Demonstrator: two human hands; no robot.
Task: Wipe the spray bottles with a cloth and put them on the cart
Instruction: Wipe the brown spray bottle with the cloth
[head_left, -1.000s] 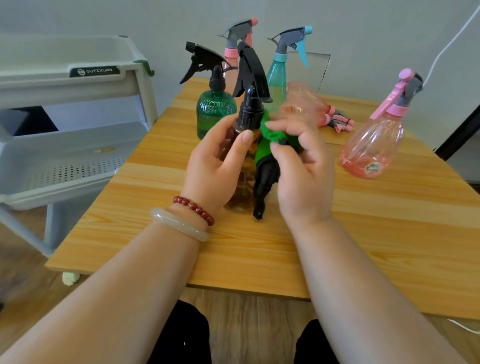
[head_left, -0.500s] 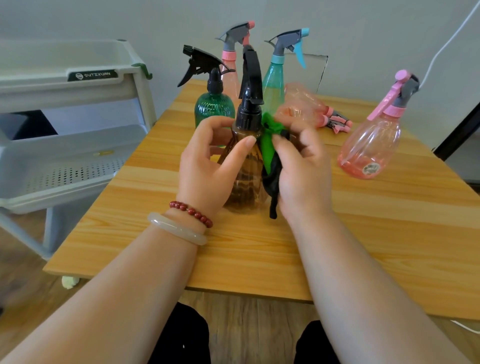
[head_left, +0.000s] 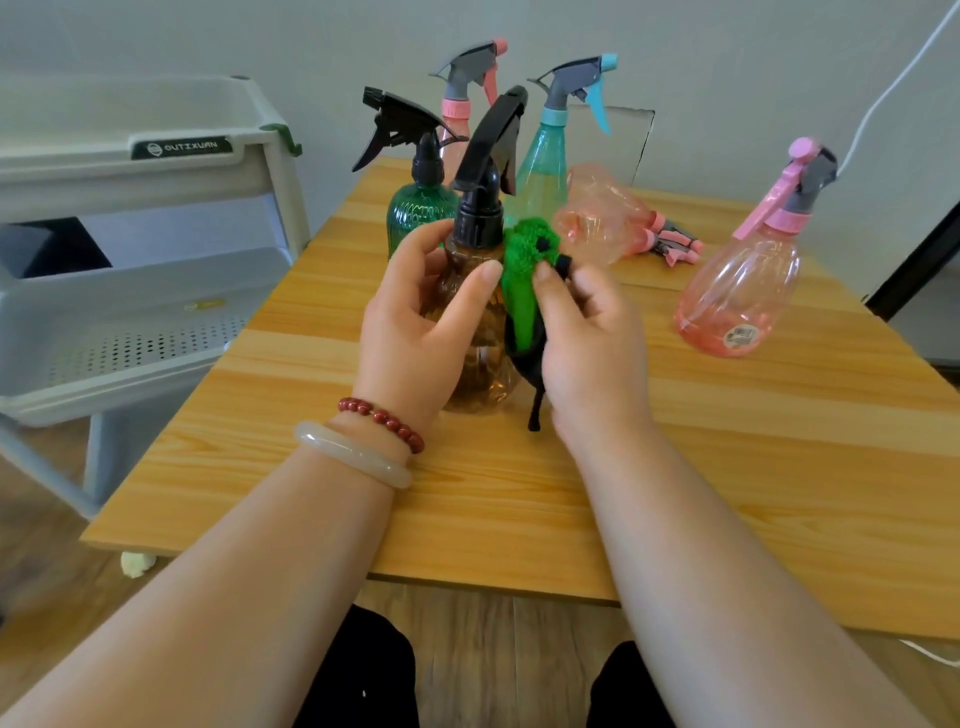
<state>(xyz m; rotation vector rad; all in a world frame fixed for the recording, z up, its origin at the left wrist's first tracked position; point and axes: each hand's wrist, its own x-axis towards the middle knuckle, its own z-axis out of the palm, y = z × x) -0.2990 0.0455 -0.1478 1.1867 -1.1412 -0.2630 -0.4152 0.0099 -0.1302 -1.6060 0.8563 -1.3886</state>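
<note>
A brown spray bottle with a black trigger head stands upright on the wooden table. My left hand grips its body from the left, thumb across the front. My right hand holds a green and black cloth against the bottle's right side. Behind stand a green bottle, a pink bottle and a teal bottle. A pink bottle lies on its side, and another pink one stands at the right.
The grey cart stands to the left of the table, with a perforated middle shelf and a top tray. A white cable runs up the wall at the right. A dark frame leans at the far right.
The brown bottle now stands more upright and its trigger head has turned. My right hand slid the cloth down along the bottle's right side.
</note>
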